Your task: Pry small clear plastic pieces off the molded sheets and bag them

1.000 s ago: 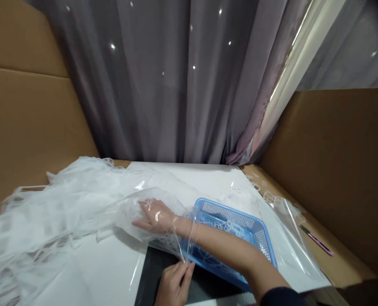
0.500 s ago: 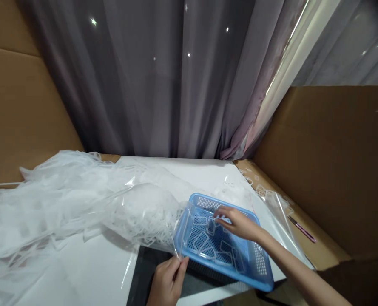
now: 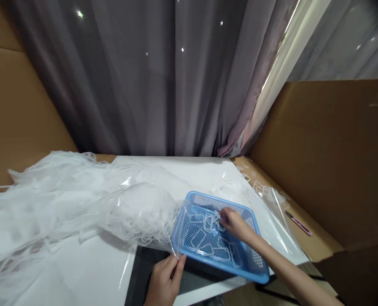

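A blue plastic basket (image 3: 262,272) stands tilted at the table's front edge, with several thin white rectangular frames (image 3: 198,239) scattered over its mesh bottom. Inside it, my right hand (image 3: 235,224) is closed, fingertips pinching a few of these white frames. A clear plastic bag (image 3: 144,212), bulging with many similar white pieces, lies on its side with its mouth over the basket's left rim. My left hand (image 3: 167,278) pinches the lower edge of that bag's mouth, just beside the basket's near left corner.
Filmy white material (image 3: 55,199) is heaped across the left of the white table (image 3: 163,165). A black mat (image 3: 140,272) lies under the basket's left side. Pink-handled tweezers or a cutter (image 3: 299,223) and clear film (image 3: 281,216) lie right. Cardboard walls (image 3: 319,157) flank the table.
My right hand has drawn slightly right and closed on some white frames, which are bunched at its fingertips. My left hand keeps its pinch on the bag. The view has shifted a little.
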The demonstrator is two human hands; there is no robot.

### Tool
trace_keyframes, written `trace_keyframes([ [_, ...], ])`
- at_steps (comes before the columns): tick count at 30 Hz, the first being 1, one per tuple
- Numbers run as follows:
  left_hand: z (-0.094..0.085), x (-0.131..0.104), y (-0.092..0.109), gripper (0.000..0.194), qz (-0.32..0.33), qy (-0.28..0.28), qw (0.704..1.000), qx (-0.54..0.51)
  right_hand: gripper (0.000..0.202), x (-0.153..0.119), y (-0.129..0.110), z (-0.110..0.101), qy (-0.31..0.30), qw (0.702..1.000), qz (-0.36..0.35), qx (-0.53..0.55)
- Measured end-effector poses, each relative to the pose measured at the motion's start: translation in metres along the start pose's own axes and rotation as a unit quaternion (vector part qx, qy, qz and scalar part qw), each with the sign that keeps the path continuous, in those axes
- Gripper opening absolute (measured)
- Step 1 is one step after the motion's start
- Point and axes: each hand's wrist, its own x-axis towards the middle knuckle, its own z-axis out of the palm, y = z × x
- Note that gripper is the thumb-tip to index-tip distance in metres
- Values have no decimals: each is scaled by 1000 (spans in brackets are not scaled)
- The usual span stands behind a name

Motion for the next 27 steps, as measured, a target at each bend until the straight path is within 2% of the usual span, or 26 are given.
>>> trace_keyframes([
  [5,-1,4,3,34,3,5,1000,-4,9,10,-10,5,-10,999,-23,24],
  [12,-2,3,3,34,1,3,1000,-9,14,13,-42,6,-54,993,-79,65],
  [14,-2,2,2,33,0,1,1000,-8,28,13,-51,7,-75,990,-96,68],
  [17,-1,3,1,32,3,0,1000,-7,64,13,-61,12,-91,989,-113,28],
  [18,0,3,1,32,3,0,1000,-8,67,13,-64,15,-90,989,-116,11],
  [19,0,4,0,31,3,-1,1000,-8,63,13,-66,19,-85,990,-116,3],
  [24,0,3,0,32,6,2,1000,-6,15,18,-71,36,-60,991,-106,60],
  [27,-1,2,1,32,4,2,1000,-2,8,21,-73,38,-77,987,-103,93],
])
